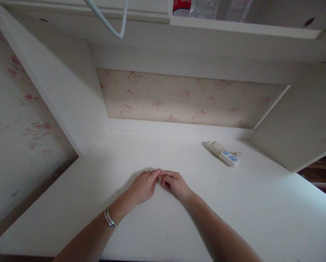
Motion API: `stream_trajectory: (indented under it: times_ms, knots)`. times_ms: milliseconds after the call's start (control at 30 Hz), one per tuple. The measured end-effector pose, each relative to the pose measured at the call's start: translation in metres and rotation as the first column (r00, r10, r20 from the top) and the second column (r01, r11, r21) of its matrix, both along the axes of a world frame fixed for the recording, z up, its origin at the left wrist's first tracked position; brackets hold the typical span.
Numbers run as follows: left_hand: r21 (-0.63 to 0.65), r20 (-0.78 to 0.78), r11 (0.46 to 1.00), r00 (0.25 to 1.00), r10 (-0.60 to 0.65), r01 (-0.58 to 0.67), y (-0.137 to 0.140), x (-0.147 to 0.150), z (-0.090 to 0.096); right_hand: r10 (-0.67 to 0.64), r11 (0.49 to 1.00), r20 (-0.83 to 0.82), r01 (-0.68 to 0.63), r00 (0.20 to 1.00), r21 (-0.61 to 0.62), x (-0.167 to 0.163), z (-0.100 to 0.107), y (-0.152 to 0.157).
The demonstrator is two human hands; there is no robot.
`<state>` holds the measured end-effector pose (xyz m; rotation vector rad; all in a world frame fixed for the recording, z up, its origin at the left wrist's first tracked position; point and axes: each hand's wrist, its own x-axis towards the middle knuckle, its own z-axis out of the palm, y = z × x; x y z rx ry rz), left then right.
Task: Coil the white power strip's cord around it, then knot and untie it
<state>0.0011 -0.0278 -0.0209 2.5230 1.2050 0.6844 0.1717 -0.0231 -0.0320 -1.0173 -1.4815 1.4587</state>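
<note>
On the white desk [179, 225], my left hand [145, 185] and my right hand [176, 184] meet at the fingertips, near the middle. The fingers of my left hand lie pressed together and bent down toward the desktop, with a silver bracelet [110, 219] round the wrist. My right hand is loosely curled, its fingers folded in beside the left fingertips. No object shows in either hand. Farther back to the right, apart from both hands, lies a white power strip [225, 154] with blue socket faces and its cord wound round it.
White side panels [67, 83] rise at both ends of the desk. Overhead runs a shelf [206, 43] with a red-labelled container [181, 7] and clear plastic on it. A pale cable loop [120, 34] hangs at the top. Floral wallpaper [157, 98] covers the back.
</note>
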Motion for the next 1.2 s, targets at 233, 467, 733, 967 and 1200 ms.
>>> stream_trajectory:
  times_ms: [233,467,733,967,1200]
  knots:
    - [0.098,-0.08,0.995,0.997,0.023,-0.015,0.0,0.002,-0.002,-0.197,0.943,-0.377,0.071,0.905,-0.324,0.014,0.01,0.011]
    - [0.085,-0.109,0.99,0.989,-0.099,0.108,-0.006,0.005,0.0,-0.122,0.959,-0.377,0.01,0.918,-0.285,0.012,0.005,0.01]
    - [0.054,-0.144,0.989,0.981,-0.131,0.14,-0.009,0.007,0.004,-0.066,0.971,-0.262,0.002,0.963,-0.238,0.007,0.003,0.006]
    - [0.039,-0.182,0.99,0.975,-0.126,0.135,-0.009,0.007,0.004,-0.049,0.978,-0.265,-0.007,0.963,-0.208,0.006,0.003,0.005]
    - [0.035,-0.18,0.99,0.976,-0.126,0.134,-0.009,0.007,0.004,-0.046,0.98,-0.26,-0.008,0.965,-0.201,0.006,0.003,0.005]
